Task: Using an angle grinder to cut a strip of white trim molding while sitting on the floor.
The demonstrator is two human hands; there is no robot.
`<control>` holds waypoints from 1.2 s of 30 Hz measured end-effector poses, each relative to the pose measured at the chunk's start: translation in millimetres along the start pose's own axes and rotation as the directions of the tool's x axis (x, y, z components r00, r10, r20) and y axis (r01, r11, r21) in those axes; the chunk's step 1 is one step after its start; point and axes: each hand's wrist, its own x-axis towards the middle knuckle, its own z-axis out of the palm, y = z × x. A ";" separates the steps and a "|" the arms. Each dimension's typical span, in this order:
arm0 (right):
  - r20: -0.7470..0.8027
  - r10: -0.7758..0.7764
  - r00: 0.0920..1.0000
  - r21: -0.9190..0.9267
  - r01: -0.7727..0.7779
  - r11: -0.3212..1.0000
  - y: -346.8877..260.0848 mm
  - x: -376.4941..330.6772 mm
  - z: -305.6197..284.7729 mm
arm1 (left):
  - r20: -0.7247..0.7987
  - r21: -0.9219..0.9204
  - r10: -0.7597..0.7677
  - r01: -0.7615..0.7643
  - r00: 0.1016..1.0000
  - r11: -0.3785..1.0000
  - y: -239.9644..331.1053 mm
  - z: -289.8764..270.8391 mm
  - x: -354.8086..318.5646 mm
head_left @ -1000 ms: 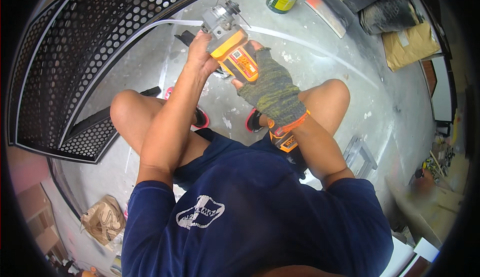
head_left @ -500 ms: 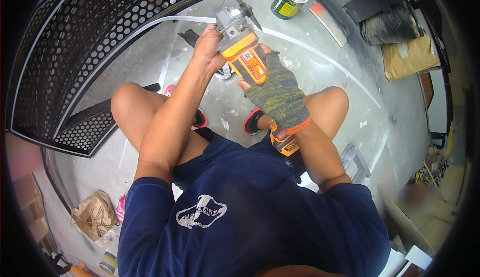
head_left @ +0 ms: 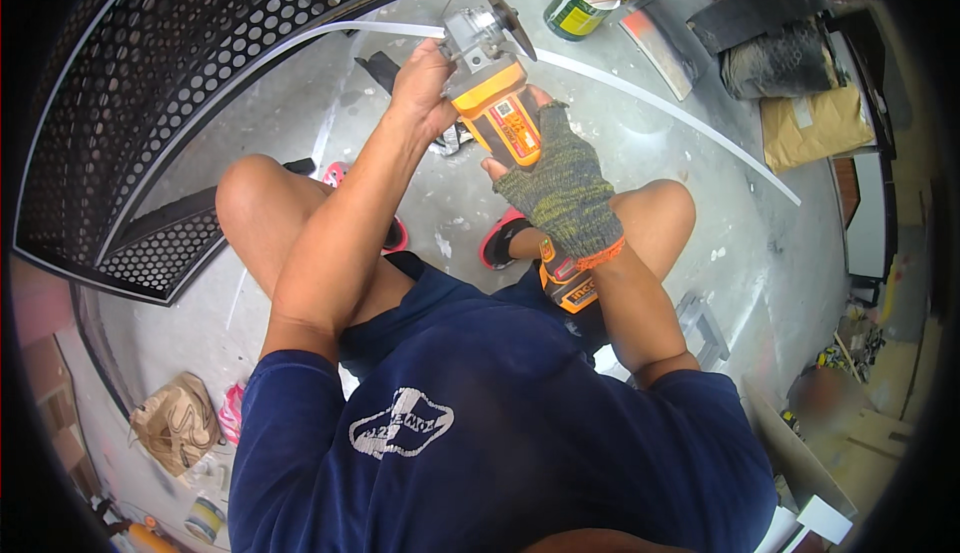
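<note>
A squatting person holds a grinder [head_left: 495, 103] above the floor [head_left: 740, 238], its disc [head_left: 512, 21] at top beside a white strip [head_left: 680, 108]. The right hand [head_left: 565, 178], in a fingerless glove [head_left: 560, 193], is wrapped around the tool's yellow-and-black body. The bare left hand [head_left: 422, 95] curls at its side, fingers partly hidden; what it grips cannot be told. A perforated black panel [head_left: 165, 103] stands at left, a paint can [head_left: 574, 19] beyond the disc.

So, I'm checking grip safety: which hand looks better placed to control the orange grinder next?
Probably the right hand: gloved, it grips the grinder by its body. The bare left hand is up by the metal gear head, its grip partly hidden.
</note>
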 end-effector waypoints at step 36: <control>0.029 0.035 0.999 0.001 -0.035 0.999 -0.6 -0.3 6.4 | -0.018 -0.007 0.063 -0.063 0.998 0.998 -7.6 -21.9 12.5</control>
